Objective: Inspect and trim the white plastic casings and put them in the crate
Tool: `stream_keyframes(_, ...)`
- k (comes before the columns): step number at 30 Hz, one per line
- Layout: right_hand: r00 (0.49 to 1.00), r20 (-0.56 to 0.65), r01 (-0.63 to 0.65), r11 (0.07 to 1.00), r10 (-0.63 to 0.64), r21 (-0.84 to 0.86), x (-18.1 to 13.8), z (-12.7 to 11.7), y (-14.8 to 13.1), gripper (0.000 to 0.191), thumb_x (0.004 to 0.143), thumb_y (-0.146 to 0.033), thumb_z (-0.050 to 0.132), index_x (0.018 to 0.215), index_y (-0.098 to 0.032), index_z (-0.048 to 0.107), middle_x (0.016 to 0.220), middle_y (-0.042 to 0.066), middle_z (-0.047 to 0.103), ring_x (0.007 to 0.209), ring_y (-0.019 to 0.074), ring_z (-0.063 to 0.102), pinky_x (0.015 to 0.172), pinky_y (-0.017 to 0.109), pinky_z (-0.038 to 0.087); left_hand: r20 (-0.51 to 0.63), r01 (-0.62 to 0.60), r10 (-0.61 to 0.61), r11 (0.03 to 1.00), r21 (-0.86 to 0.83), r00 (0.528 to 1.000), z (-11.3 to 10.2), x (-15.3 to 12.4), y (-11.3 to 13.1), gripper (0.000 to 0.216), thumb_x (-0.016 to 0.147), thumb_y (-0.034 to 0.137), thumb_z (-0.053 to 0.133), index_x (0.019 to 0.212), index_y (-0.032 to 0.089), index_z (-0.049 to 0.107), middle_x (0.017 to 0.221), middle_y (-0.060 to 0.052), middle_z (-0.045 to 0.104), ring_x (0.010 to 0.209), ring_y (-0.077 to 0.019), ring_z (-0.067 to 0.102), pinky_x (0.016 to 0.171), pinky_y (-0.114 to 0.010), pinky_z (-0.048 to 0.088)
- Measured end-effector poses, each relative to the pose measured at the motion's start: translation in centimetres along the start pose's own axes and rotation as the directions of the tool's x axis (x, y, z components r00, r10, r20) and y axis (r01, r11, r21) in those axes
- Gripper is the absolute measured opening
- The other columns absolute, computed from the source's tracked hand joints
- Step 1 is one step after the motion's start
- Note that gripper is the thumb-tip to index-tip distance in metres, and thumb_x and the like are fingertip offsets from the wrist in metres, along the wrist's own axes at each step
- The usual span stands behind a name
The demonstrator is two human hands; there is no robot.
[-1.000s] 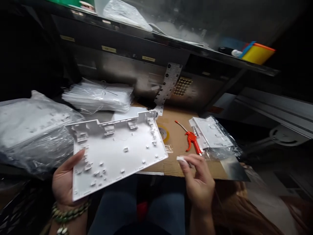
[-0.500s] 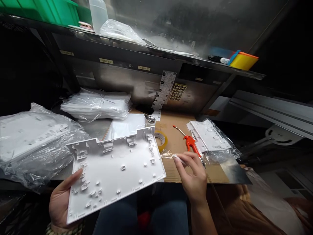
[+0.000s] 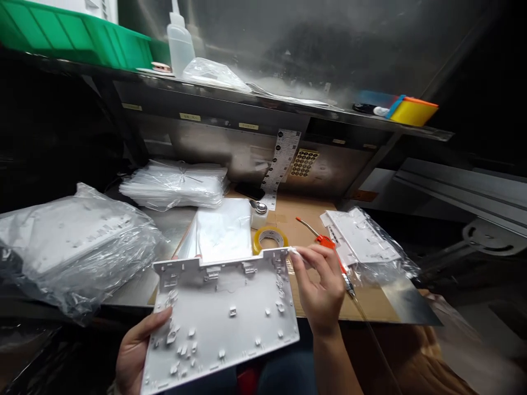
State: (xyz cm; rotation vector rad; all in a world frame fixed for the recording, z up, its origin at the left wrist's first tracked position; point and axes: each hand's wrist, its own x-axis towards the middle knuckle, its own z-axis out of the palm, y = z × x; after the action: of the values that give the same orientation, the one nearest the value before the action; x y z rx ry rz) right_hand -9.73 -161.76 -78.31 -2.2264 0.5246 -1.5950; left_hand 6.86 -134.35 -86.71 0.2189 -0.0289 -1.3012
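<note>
A white plastic housing panel (image 3: 222, 329), its inner side with clips and posts facing me, is gripped at its left edge by my left hand (image 3: 138, 351), thumb on top. My right hand (image 3: 321, 285) pinches a small wad of white cloth or tissue (image 3: 293, 250) between thumb and fingertips. The wad is at the panel's upper right corner and seems to touch it. Just behind the panel lies a roll of yellow tape (image 3: 269, 239). An orange air blow gun (image 3: 327, 242) with a hose rests behind my right hand, partly hidden by it.
Bagged white panels (image 3: 82, 236) lie at the left, and another bagged panel (image 3: 364, 236) at the right. Plastic bags (image 3: 177, 184) are stacked at the back, near a small pump-top bottle (image 3: 259, 214). On the shelf stand a green bin (image 3: 82, 38) and a squeeze bottle (image 3: 180, 46).
The panel has moved right and lower in view, and the white wad now meets its upper right corner; before, they were apart. The camera view has also shifted.
</note>
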Motion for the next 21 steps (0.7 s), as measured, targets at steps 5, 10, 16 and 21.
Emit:
stream_keyframes(5, 1.0, -0.006, -0.017, 0.997, 0.016, -0.08, -0.2, -0.6, 2.5, 0.01, 0.093, -0.023, 0.071, 0.101, -0.02, 0.077, 0.096, 0.005, 0.068, 0.082, 0.0167, 0.065, 0.071, 0.032, 0.056, -0.077, 0.003, 0.008, 0.99, 0.141, 0.997, 2.6, 2.0, -2.2, 0.056, 0.094, 0.016, 0.054, 0.151, 0.016, 0.052, 0.116, -0.019, 0.077, 0.113, -0.0409, 0.071, 0.11, -0.063, 0.047)
stream_keyframes(10, 1.0, 0.006, 0.01, 1.0, -0.01, 0.027, -0.6, 0.0, -0.3, 0.012, 0.091, -0.018, 0.073, 0.102, -0.021, 0.075, 0.097, 0.005, 0.067, 0.083, 0.0174, 0.064, 0.069, 0.031, 0.054, -0.221, -0.172, 0.231, 0.951, 0.258, 0.947, 6.4, 4.3, -5.5, 0.073, 0.085, 0.003, 0.065, 0.153, 0.025, 0.047, 0.107, -0.012, 0.081, 0.095, -0.0336, 0.078, 0.101, -0.056, 0.056)
stream_keyframes(16, 0.982, 0.126, 0.105, 0.963, -0.139, 0.248, -1.3, 2.4, -7.4, 0.027, 0.09, -0.004, 0.068, 0.112, -0.021, 0.071, 0.103, 0.006, 0.063, 0.095, 0.018, 0.063, 0.08, 0.032, 0.057, -0.204, -0.169, 0.199, 0.973, 0.156, 0.958, 8.8, 5.5, -8.4, 0.085, 0.081, 0.003, 0.074, 0.153, 0.037, 0.044, 0.123, -0.006, 0.076, 0.112, -0.0296, 0.073, 0.108, -0.045, 0.052)
stream_keyframes(21, 0.973, 0.126, 0.158, 0.956, -0.193, 0.247, -1.1, 3.1, -7.5, 0.03, 0.089, -0.003, 0.069, 0.114, -0.02, 0.07, 0.104, 0.007, 0.064, 0.099, 0.0195, 0.063, 0.085, 0.035, 0.056, -0.2, -0.178, 0.205, 0.973, 0.144, 0.958, 9.9, 5.7, -9.1, 0.083, 0.079, 0.0, 0.073, 0.151, 0.034, 0.049, 0.137, -0.006, 0.07, 0.128, -0.0291, 0.064, 0.114, -0.04, 0.045)
